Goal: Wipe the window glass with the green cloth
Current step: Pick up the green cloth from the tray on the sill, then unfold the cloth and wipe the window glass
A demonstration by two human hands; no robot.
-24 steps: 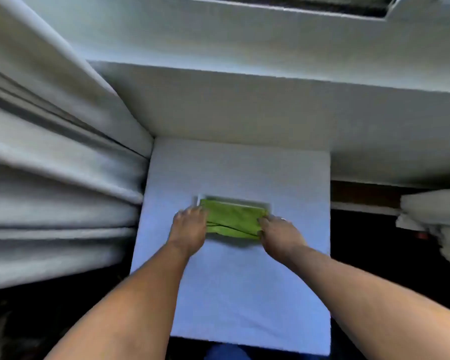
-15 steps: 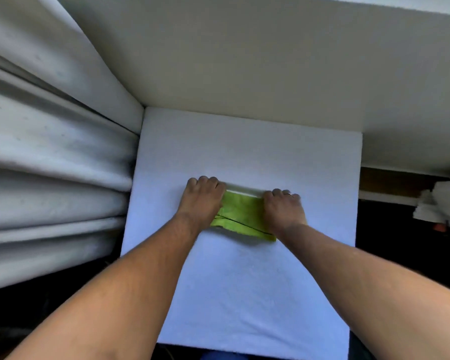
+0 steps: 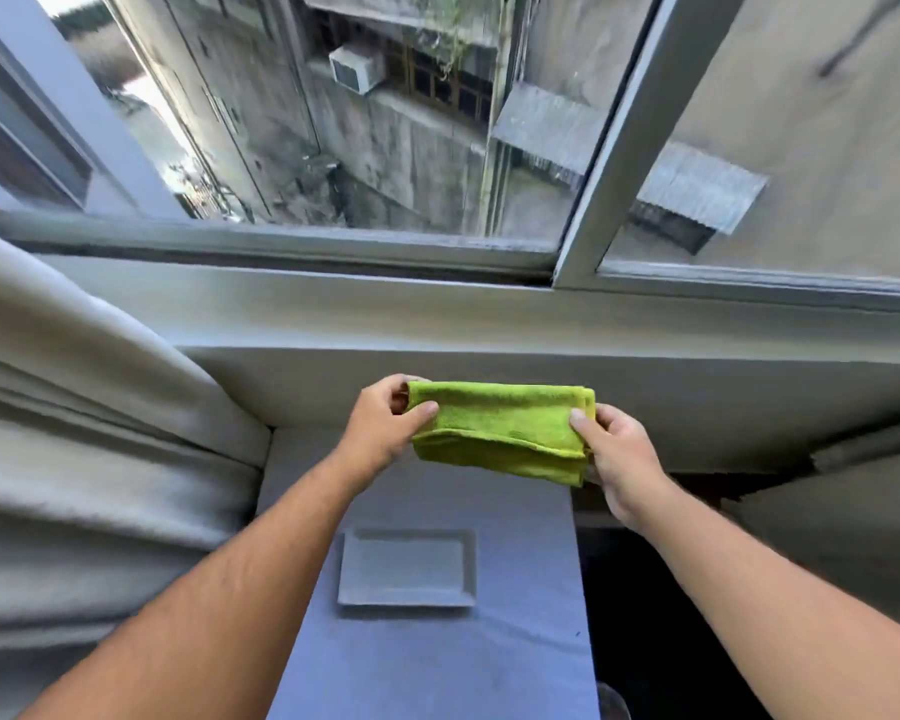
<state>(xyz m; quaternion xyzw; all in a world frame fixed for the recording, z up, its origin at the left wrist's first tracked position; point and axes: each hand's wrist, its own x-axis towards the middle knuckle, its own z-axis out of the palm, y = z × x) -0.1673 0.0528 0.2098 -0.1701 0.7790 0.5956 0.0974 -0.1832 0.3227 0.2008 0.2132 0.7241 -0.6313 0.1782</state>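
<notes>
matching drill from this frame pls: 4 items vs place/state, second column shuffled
Items:
1. green cloth
2. tray
3. curtain
4. window glass

Place or state:
A. bunched in folds at the left
B. held folded between left hand and right hand
C. above the sill, not yet touched by the cloth
D. lying on the white surface, nothing in it

Pairs: 1-B, 2-D, 3-A, 4-C

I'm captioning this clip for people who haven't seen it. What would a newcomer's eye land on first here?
First the bright green cloth, folded and held up in mid-frame, the left hand pinching one end and the right hand the other. Behind it the window glass fills the top, looking onto grey buildings. Below the cloth, a shallow grey tray lies on a blue-covered table.
</notes>
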